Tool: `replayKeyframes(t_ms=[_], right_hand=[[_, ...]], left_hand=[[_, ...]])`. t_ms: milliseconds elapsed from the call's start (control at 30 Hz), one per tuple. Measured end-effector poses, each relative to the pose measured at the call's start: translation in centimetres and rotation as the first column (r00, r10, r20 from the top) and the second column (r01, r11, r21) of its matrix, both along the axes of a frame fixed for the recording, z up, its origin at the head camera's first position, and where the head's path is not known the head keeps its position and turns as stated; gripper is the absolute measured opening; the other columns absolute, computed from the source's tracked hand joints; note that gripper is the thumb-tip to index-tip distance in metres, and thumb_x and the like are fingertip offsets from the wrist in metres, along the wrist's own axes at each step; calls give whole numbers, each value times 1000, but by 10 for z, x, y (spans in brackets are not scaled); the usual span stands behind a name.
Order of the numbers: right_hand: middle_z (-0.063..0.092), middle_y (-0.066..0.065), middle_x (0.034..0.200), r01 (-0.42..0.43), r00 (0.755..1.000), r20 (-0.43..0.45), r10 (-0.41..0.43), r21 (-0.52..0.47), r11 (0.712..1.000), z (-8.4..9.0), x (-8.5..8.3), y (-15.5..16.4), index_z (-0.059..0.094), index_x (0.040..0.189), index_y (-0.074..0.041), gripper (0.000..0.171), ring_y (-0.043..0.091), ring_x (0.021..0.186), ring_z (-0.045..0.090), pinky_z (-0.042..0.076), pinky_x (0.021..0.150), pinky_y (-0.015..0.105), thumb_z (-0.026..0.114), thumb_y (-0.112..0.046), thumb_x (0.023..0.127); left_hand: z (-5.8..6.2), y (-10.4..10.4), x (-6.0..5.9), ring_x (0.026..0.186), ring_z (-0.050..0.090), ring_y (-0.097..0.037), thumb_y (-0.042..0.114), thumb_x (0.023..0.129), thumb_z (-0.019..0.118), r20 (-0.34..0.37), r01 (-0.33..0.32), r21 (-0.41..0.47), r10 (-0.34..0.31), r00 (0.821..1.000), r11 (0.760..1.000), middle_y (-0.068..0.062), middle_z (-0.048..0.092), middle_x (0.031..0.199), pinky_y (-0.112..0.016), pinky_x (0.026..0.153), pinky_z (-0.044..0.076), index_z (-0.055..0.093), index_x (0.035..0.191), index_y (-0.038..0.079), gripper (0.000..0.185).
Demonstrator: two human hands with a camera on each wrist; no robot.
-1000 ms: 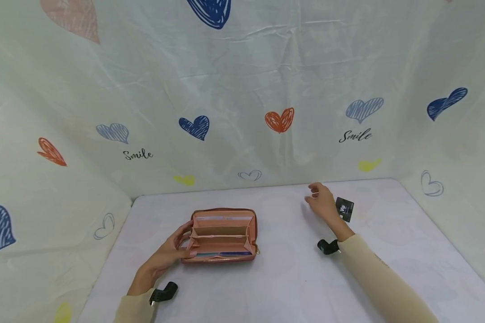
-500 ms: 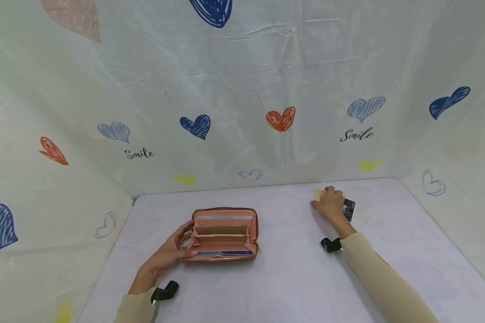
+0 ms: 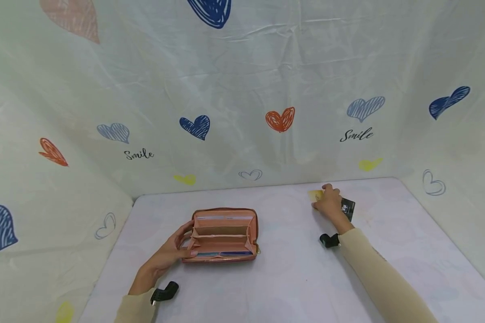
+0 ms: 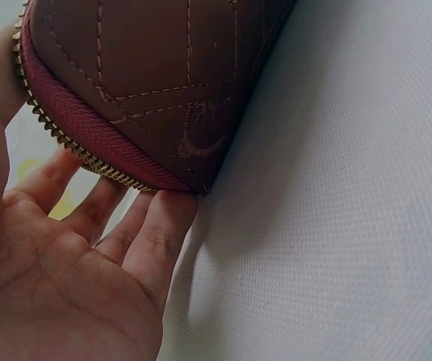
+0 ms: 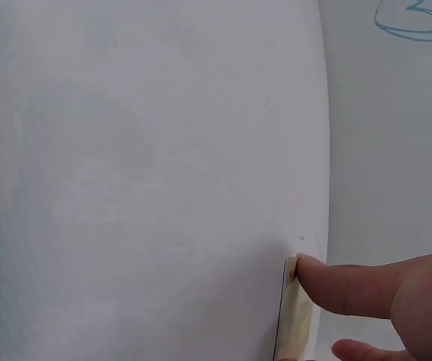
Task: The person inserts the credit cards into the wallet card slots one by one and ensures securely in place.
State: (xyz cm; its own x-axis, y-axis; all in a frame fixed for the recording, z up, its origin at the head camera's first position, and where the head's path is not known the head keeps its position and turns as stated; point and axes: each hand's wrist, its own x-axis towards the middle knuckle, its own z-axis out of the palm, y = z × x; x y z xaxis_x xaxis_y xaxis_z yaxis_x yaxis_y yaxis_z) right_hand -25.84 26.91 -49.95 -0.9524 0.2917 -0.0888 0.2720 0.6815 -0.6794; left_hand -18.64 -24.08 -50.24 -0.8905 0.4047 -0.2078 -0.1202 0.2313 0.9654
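My left hand [image 3: 167, 251] grips the left end of a pink zip wallet [image 3: 222, 242] that stands open on the table, compartments facing up. The thumb lies along its near edge; in the left wrist view the other fingers [image 4: 152, 241] press under its quilted brown-looking outside and brass zip teeth. Several cards [image 3: 236, 253] sit in the near slots. At the back right, my right hand [image 3: 329, 202] pinches a gold card [image 3: 316, 194]. The right wrist view has that card nearly edge-on, with the thumb [image 5: 336, 286] at its corner. Partly behind the wrist is a black VIP card [image 3: 349, 207].
The white-covered table [image 3: 291, 278] meets a pale curtain [image 3: 234, 89] printed with hearts at the back and sides. Both wrists carry a small black camera, one at the left cuff [image 3: 165, 292] and one at the right cuff [image 3: 329, 241].
The right hand has shifted slightly right and its fingers have closed on the gold card, which now shows left of the fingertips. The left hand and wallet have stayed in place.
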Motion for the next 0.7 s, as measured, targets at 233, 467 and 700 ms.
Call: replayKeyframes(t_ms=[233, 467, 700], right_hand=[[47, 41, 127, -25, 999, 27, 24, 19, 1000, 7, 0, 3, 40, 144, 18, 78, 47, 106, 51, 46, 96, 58, 84, -5, 84], [57, 40, 130, -65, 998, 1, 65, 15, 998, 8, -1, 7, 48, 138, 18, 64, 48, 113, 58, 47, 98, 56, 79, -1, 86], [66, 29, 117, -73, 997, -22, 72, -29, 997, 15, -1, 5, 64, 126, 12, 37, 39, 104, 63, 50, 83, 42, 65, 1, 91]], left_hand=[[-1, 0, 0, 149, 29, -41, 8, 88, 84, 3, 2, 12, -2, 1000, 1000, -25, 26, 167, -23, 102, 42, 19, 168, 4, 104], [-1, -1, -1, 144, 36, -32, 8, 88, 85, 1, 9, 7, -9, 1000, 1000, -25, 27, 167, -23, 102, 43, 19, 168, 4, 104], [-1, -2, -1, 136, 40, -19, 8, 88, 84, -2, 18, 14, -18, 1000, 1000, -25, 27, 166, -22, 101, 43, 18, 168, 4, 104]])
